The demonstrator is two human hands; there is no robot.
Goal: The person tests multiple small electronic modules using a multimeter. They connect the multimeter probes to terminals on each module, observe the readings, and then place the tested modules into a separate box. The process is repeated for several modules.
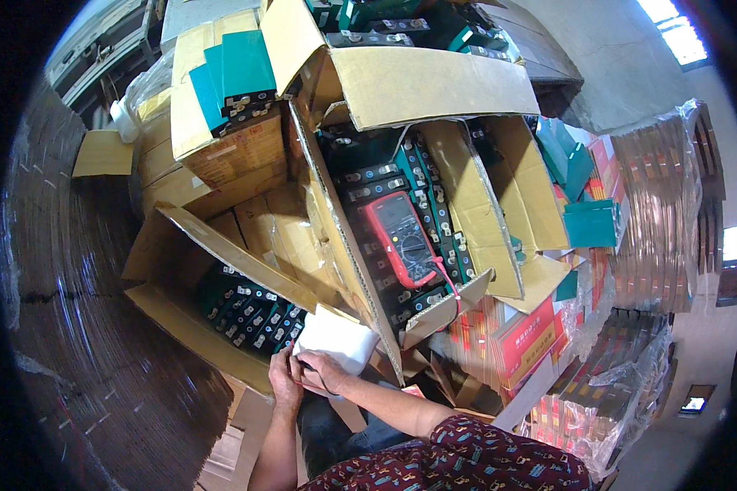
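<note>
At the lower middle, my left hand (pixel 285 380) and my right hand (pixel 323 373) are close together with bent, closed fingers. Something small and dark shows between them, too small to name. Just beyond them a white block (pixel 337 337), foam-like in look, rests by the flap of an open carton (pixel 184 326). Dark green battery cells (pixel 254 315) with metal terminals stand in rows inside that carton. In the larger carton (pixel 458 184) to the right, a red multimeter (pixel 401 237) lies on similar cells. A pink-red lead (pixel 448 277) runs from its lower end over the carton's edge.
Green cells (pixel 246 65) lie on a closed carton (pixel 237 159) at upper left; more fill the open carton (pixel 434 78) at the top. Flattened cardboard (pixel 90 327) is stacked high on the left. Red boxes (pixel 528 344) and plastic-wrapped stacks (pixel 655 204) stand on the right.
</note>
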